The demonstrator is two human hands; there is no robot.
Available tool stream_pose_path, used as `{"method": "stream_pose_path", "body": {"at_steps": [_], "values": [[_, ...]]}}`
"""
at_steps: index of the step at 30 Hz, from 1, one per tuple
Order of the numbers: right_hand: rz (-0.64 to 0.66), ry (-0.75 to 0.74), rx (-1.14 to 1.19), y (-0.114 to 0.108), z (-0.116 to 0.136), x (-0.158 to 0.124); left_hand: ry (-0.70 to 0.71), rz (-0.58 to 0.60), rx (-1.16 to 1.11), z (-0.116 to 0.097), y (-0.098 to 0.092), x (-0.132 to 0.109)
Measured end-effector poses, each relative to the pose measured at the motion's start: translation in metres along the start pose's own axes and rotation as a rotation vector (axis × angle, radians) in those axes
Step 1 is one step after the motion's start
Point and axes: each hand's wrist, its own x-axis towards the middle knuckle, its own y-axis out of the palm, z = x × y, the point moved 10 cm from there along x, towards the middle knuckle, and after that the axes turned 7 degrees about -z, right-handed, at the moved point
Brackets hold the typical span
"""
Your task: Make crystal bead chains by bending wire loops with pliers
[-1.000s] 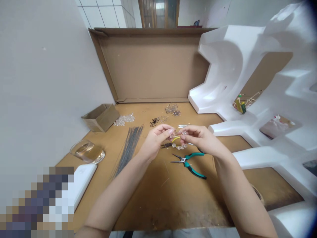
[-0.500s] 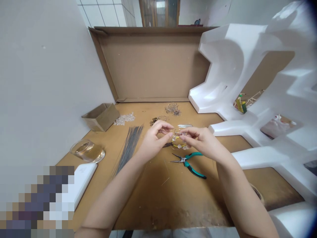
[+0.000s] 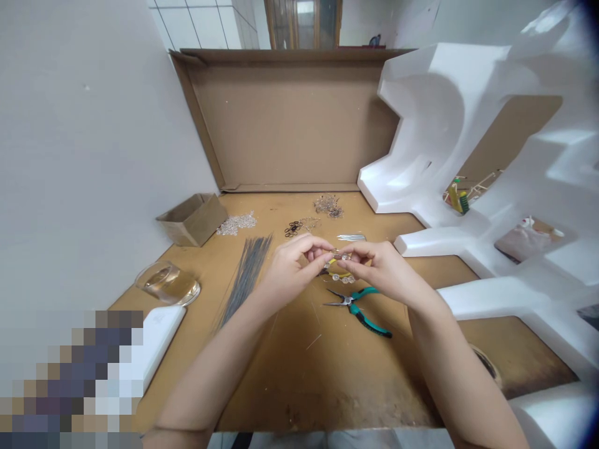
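Note:
My left hand (image 3: 292,267) and my right hand (image 3: 381,269) meet above the middle of the brown table (image 3: 290,368), fingertips pinched together on a short strand of clear beads (image 3: 341,267) on thin wire. The strand hangs in a small curve between the two hands. Just below them lie green-handled pliers (image 3: 360,307), jaws pointing left. Yellow-handled pliers (image 3: 333,269) lie mostly hidden under the hands.
A bundle of thin grey wires (image 3: 246,277) lies left of the hands. Farther back are clear beads (image 3: 236,223), black rings (image 3: 293,229), metal findings (image 3: 328,206), a small cardboard box (image 3: 193,218) and a glass dish (image 3: 167,284). White foam blocks (image 3: 468,156) fill the right.
The hands stayed together over the same spot; the fingers shifted slightly along the bead strand and closed in on it.

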Motion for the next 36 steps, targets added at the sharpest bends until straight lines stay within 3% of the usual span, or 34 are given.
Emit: {"method": "stream_pose_path", "body": {"at_steps": [4, 7, 13, 19, 23, 36], "values": [[-0.043, 0.029, 0.050, -0.001, -0.005, 0.003, -0.059, 0.037, -0.002, 0.006, 0.002, 0.000], [-0.107, 0.077, 0.143, -0.009, -0.011, 0.005, -0.094, -0.023, -0.076, 0.012, -0.004, 0.001], [0.009, 0.036, 0.381, -0.007, -0.008, 0.010, -0.139, -0.112, -0.128, 0.022, -0.013, 0.001], [-0.043, 0.066, 0.564, -0.006, -0.015, 0.014, 0.040, -0.127, 0.080, 0.004, -0.014, 0.001], [-0.116, 0.035, 0.498, -0.013, -0.006, 0.010, 0.163, -0.132, 0.170, -0.009, -0.014, -0.002], [-0.225, 0.018, 0.415, -0.021, 0.005, 0.003, 0.343, -0.162, 0.241, -0.030, -0.015, -0.009]]}}
